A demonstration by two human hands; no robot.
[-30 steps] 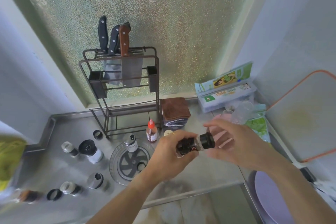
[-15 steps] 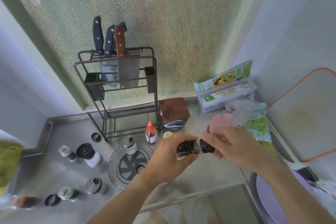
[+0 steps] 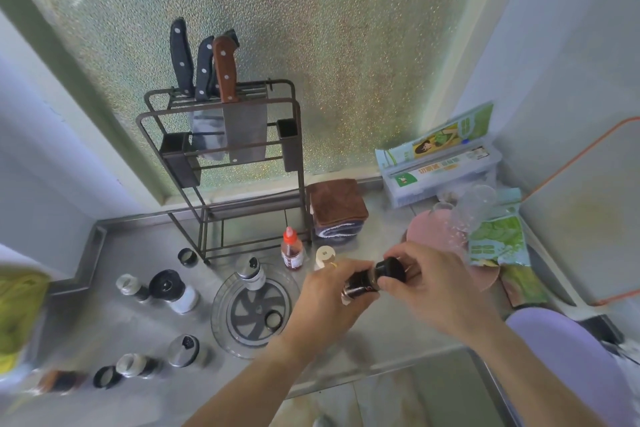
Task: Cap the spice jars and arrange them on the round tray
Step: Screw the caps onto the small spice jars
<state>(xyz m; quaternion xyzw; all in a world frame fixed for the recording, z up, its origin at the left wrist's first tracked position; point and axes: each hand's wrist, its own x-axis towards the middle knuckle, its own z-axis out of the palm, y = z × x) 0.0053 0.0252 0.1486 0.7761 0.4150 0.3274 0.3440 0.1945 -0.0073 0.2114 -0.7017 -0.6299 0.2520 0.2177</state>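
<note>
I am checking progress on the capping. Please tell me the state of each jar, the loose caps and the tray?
Dark jar: held in left hand, black cap under right hand.
Round tray: holds one capped jar and one loose ring cap.
White jar: on counter, black top on.
Ring cap: loose by rack.

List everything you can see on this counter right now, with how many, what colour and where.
Held jar: 1, dark, black cap, between both hands.
Round tray: 1, clear, counter centre.
Jar on tray: 1, silver-topped, far rim.
Black ring cap: 1, on tray.
Loose jars and caps: several, silver and black, left of tray.
Red-capped bottle: 1, behind tray.
Knife rack: 1, dark metal, by window; at least three knives.
Folded cloth: 1, brown, right of rack.
Wrap box: 1, green and white, far right.
Left hand: holds jar body.
Right hand: on cap.
</note>
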